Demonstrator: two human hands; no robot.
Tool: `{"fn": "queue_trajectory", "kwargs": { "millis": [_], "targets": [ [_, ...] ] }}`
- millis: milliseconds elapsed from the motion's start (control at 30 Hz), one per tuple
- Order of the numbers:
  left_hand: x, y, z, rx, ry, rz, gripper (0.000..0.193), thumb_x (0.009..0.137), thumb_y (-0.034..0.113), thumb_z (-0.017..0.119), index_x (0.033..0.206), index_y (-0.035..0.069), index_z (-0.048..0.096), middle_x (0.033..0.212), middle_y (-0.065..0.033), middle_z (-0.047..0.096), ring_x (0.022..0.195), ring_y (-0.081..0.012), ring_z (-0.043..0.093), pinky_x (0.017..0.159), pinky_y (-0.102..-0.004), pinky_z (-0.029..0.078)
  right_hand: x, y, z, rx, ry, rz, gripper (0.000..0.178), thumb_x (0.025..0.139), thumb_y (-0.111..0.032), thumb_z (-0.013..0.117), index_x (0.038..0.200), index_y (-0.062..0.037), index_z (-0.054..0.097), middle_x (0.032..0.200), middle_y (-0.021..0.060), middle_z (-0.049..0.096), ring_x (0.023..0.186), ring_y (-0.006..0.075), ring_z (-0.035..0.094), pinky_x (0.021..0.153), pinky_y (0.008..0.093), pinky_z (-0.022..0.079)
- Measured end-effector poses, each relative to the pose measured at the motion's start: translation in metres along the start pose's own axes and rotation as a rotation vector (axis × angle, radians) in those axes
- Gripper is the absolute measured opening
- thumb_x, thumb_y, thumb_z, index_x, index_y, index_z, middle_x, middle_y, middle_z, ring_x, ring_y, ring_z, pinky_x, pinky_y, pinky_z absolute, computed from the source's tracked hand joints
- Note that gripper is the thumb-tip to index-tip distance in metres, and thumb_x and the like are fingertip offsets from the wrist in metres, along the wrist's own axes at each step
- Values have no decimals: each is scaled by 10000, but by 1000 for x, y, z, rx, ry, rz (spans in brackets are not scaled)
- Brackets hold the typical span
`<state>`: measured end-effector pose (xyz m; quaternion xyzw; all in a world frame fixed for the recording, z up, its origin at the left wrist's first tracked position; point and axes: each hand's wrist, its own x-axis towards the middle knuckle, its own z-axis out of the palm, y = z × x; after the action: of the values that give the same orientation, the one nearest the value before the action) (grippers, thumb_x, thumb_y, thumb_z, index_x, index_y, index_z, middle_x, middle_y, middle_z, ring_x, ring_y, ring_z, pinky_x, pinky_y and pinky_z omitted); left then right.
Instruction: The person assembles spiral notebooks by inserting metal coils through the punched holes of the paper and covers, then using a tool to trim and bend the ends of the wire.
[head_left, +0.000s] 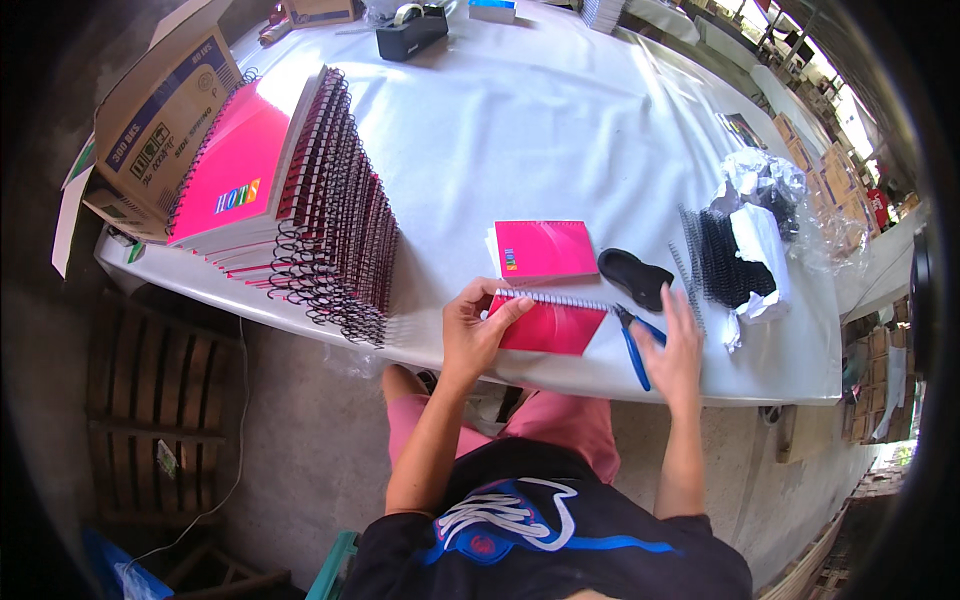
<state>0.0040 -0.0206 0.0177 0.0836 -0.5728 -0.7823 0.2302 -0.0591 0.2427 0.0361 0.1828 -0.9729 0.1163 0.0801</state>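
Observation:
My left hand (476,332) pinches a small pink notebook (555,327) near the table's front edge, thumb on its cover. A row of wire or plastic coil runs along its top edge. At the right end of that coil are the jaws of blue-handled pliers (635,352), their handles spread apart. My right hand (678,350) is beside them, its fingers stretched out and somewhat blurred. The thumb lies over or against one handle; no firm grip shows. Just beyond the held notebook lies another small pink notebook (545,250), with pale sheets sticking out at its left.
A tall stack of pink spiral-bound notebooks (240,170) stands left, against an opened carton (165,110). A black rounded object (636,279) lies near my right hand. Further right are black binding coils (728,262) in white wrapping. A tape dispenser (412,34) stands far back.

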Motion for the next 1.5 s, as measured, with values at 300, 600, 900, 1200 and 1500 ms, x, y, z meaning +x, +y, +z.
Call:
{"fn": "queue_trajectory", "kwargs": {
  "millis": [300,600,900,1200,1500],
  "targets": [
    [-12,31,17,542,148,605,233,682,31,778,894,30,679,793,-70,665,661,-156,570,588,-262,442,-36,-59,-8,673,239,-31,423,910,-282,524,1302,-128,490,1176,160,463,1068,322,458,917,409,358],
    [-24,44,17,625,224,698,194,684,-29,742,831,13,624,768,-111,613,664,-190,588,586,-271,453,-23,-124,-67,510,178,-396,395,820,-271,652,1207,-209,599,1141,128,482,1049,305,463,935,436,312],
    [-24,39,13,755,186,890,293,612,-100,693,867,34,637,756,-82,577,663,-201,553,558,-293,430,-22,-124,-85,398,18,-420,335,848,-296,613,1177,-231,616,1040,117,524,966,279,511,858,428,369],
    [-20,26,15,818,218,1039,324,614,-85,735,897,33,630,734,-56,553,633,-188,516,542,-279,415,-23,-101,-67,1981,-1129,290,405,974,-322,434,1324,-119,426,986,98,574,807,196,607,638,298,523],
    [-26,46,23,61,297,347,234,882,67,620,1088,-20,552,851,2,562,749,-43,502,693,-155,394,-28,-41,-37,335,-192,-166,425,887,-281,557,1295,-174,504,1181,144,458,1140,319,436,983,534,298]
  ]
}}
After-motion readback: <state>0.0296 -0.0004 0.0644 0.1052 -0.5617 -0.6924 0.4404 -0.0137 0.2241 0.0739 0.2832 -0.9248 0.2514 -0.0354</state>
